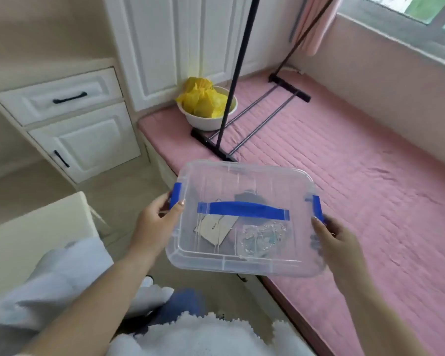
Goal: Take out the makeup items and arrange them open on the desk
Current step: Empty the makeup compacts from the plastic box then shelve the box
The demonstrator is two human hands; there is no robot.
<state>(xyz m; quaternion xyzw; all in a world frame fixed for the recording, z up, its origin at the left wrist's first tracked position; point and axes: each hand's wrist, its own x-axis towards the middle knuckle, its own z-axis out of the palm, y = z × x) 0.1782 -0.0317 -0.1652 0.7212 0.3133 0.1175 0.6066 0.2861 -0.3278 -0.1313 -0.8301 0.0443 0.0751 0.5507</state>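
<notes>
Clear plastic box w/ blue handle on its lid is held in mid-air between both hands, above the edge of a pink quilted mat. Left hand grips the left end, thumb over the lid by the blue latch; right hand grips the right end by the other latch. Lid on. Inside – a pale card, a dark item & a clear packet, blurred. Behind: white bowl w/ yellow bags, black rack, white cabinet.
</notes>
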